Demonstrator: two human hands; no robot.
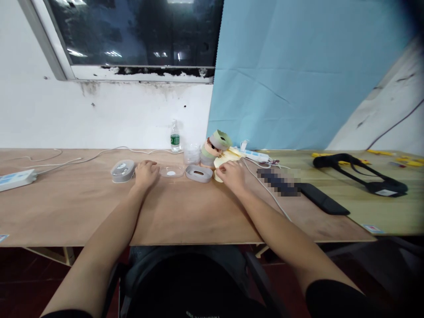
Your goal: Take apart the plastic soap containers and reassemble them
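My left hand (146, 173) rests on the table with its fingers loosely bent, holding nothing that I can see. It lies between a grey oval case (122, 177) with whitish contents and a clear plastic tray (171, 171) bearing a white round spot. A grey oval ring-shaped shell (198, 174) with a slot in its floor sits between my hands. My right hand (232, 175) has its fingers closed at a cream-coloured piece (218, 162), partly hidden by them. Just behind leans a stack of oval shells (208, 157) in green, grey and peach.
Near the wall stand a water bottle (175, 138) and clear plastic cups (191, 154). Power strips (255, 155) and white cables lie at both sides. At the right are a black phone-like slab (323, 199), a black strap headset (364, 174) and yellow pieces (412, 162).
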